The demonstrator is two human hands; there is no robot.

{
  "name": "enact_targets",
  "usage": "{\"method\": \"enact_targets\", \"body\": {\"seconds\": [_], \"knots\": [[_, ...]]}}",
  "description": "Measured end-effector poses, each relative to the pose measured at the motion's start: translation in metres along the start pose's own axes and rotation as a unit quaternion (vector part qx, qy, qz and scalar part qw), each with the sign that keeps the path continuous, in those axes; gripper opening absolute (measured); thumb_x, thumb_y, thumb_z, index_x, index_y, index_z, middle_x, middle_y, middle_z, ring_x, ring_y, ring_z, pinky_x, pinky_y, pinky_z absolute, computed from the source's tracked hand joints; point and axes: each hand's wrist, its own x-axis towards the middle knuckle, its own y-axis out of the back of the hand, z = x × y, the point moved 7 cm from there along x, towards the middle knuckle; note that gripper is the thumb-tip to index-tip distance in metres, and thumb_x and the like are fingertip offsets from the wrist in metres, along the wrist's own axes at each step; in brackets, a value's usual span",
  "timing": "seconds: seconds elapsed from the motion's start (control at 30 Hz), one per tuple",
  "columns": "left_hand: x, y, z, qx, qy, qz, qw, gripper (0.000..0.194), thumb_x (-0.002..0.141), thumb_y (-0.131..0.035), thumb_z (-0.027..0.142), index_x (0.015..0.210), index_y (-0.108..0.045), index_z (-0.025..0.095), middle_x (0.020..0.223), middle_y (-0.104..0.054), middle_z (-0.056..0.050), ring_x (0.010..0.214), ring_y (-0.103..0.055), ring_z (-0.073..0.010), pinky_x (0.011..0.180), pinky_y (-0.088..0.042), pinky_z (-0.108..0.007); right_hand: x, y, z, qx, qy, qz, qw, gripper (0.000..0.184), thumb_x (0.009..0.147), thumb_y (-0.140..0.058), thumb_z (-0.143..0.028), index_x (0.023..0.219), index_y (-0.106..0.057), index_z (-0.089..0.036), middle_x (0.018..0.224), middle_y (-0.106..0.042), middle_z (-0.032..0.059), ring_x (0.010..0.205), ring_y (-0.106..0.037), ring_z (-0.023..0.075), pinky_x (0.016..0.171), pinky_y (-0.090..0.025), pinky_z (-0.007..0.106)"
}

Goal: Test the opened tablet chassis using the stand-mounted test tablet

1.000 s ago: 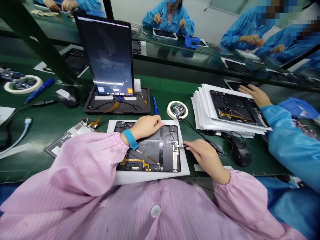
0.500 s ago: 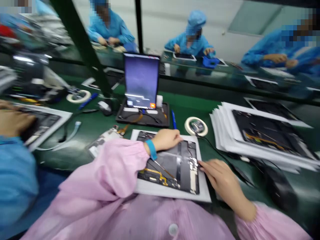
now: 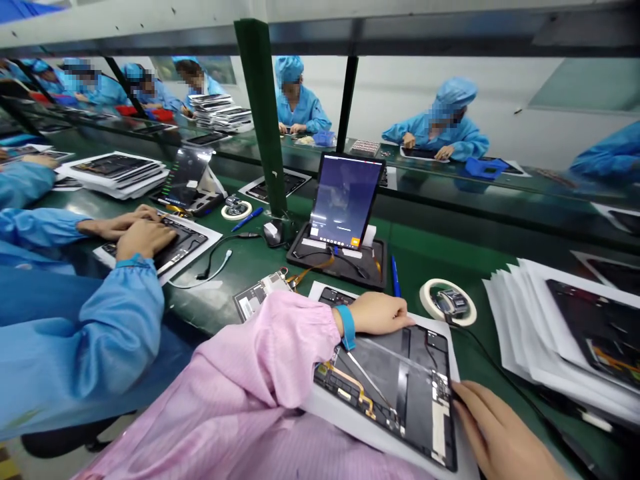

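Note:
An opened tablet housing (image 3: 390, 373) lies on a white sheet in front of me, its dark inside showing ribbon cables and a clear film strip. My left hand (image 3: 383, 312), with a blue band at the wrist, rests across its far edge. The fingers there are curled, and whatever is under them is hidden. At the right edge, my right hand (image 3: 500, 427) has its fingers together against the housing's side. The thumb side of that hand is partly hidden. A tablet screen (image 3: 345, 200), lit purple, leans upright in a black tray (image 3: 373, 270) beyond.
Stacked white sheets with another tablet housing (image 3: 595, 333) stand at right. A tape roll (image 3: 425, 300), a blue pen (image 3: 395, 277) and a black cable (image 3: 510, 373) lie nearby. Left of me, a co-worker's hands (image 3: 145, 237) work on another tablet. A green post (image 3: 260, 120) rises behind.
The view has swung left and up, so the bench appears lower and further right. Both my hands keep nearly the same places on the tablet housing.

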Motion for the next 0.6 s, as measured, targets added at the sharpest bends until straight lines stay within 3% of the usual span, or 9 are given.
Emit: {"method": "enact_targets", "body": {"seconds": [0.37, 0.6], "knots": [[0.001, -0.001, -0.003, -0.017, -0.002, 0.000, 1.000, 0.033, 0.090, -0.045, 0.052, 0.092, -0.060, 0.022, 0.091, -0.070, -0.001, 0.081, -0.063, -0.0173, 0.063, -0.040, -0.024, -0.004, -0.013, 0.012, 0.082, -0.030, -0.057, 0.995, 0.029, 0.100, -0.033, -0.037, 0.106, -0.056, -0.020, 0.094, -0.068, 0.0051, 0.081, -0.069, 0.0181, 0.069, -0.055, 0.027], [0.002, -0.001, -0.003, -0.013, 0.000, 0.003, 1.000, 0.034, 0.090, -0.045, 0.052, 0.093, -0.060, 0.022, 0.090, -0.069, -0.001, 0.081, -0.063, -0.0171, 0.063, -0.039, -0.024, -0.006, -0.022, 0.016, 0.141, -0.090, -0.084, 0.982, 0.029, 0.098, -0.032, -0.034, 0.100, -0.057, -0.019, 0.089, -0.067, 0.0078, 0.077, -0.068, 0.0213, 0.065, -0.055, 0.030]]}}
